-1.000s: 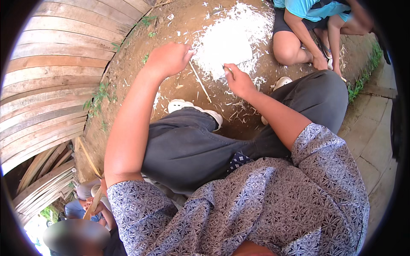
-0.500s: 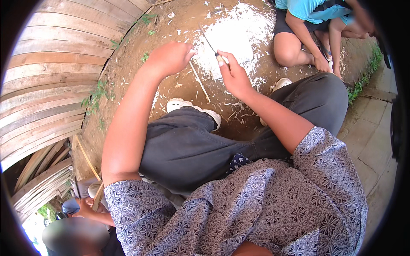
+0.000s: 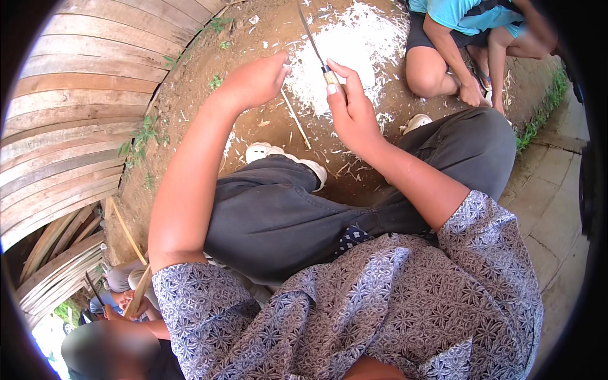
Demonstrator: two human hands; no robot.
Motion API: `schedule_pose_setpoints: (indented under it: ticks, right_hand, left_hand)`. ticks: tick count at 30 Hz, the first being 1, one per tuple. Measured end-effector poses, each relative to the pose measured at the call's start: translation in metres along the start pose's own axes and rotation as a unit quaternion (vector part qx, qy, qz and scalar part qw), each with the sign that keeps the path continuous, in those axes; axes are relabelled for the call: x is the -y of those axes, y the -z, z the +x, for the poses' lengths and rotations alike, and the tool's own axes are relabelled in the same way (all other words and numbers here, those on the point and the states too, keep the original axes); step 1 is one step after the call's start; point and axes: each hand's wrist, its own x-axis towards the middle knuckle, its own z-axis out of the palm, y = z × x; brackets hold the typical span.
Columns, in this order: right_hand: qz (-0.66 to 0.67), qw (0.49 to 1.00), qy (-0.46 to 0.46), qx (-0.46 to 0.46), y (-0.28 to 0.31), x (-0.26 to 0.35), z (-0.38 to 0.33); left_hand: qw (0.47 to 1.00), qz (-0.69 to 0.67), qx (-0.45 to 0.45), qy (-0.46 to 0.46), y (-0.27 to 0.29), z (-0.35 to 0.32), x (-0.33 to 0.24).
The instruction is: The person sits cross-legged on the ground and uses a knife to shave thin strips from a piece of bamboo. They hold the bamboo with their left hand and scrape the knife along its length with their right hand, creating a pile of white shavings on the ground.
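My right hand [image 3: 358, 120] is closed round the pale handle of a knife [image 3: 310, 35]. Its long, thin, dark blade slants up to the top edge of the view. To the left, my left hand [image 3: 258, 81] is a closed fist, with its fingertips mostly turned away. A thin pale stick [image 3: 295, 118] runs down from under its thumb side toward my shoe, and seems held in that fist. Between the hands and beyond them lies a heap of white shavings [image 3: 345, 57] on the brown dirt. Blade and stick are apart.
My white shoes [image 3: 266, 152] stand on the dirt below the hands. A crouching person in a turquoise shirt [image 3: 465, 16] is at the upper right. Left is a wall of wooden planks [image 3: 82, 76]. Another person's hands [image 3: 130, 304] hold a wooden strip [image 3: 140, 288] at the lower left.
My right hand has tilted the knife, and its blade now reaches the top edge and looks larger. My left fist has shifted slightly up. A dark blade has appeared beside the person at lower left.
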Motion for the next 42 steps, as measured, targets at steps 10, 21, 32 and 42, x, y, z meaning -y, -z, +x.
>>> schedule_pose_setpoints:
  ticks: [10, 21, 32, 42]
  right_hand:
    - [-0.089, 0.993, -0.059, 0.050, 0.002, -0.042, 0.003]
    - [-0.176, 0.981, -0.052, 0.063, 0.002, -0.093, -0.001]
    - [-0.134, 0.976, -0.129, 0.111, 0.007, -0.051, 0.005]
    - [-0.122, 0.982, -0.101, 0.100, 0.004, -0.081, 0.003]
  left_hand:
    - [0.989, -0.088, -0.117, -0.015, -0.004, 0.008, -0.009]
    - [0.986, -0.051, -0.158, -0.026, -0.009, 0.019, -0.013]
    - [0.986, -0.042, -0.159, -0.017, -0.010, 0.012, -0.014]
    - [0.987, 0.009, -0.151, -0.049, -0.006, 0.013, -0.010]
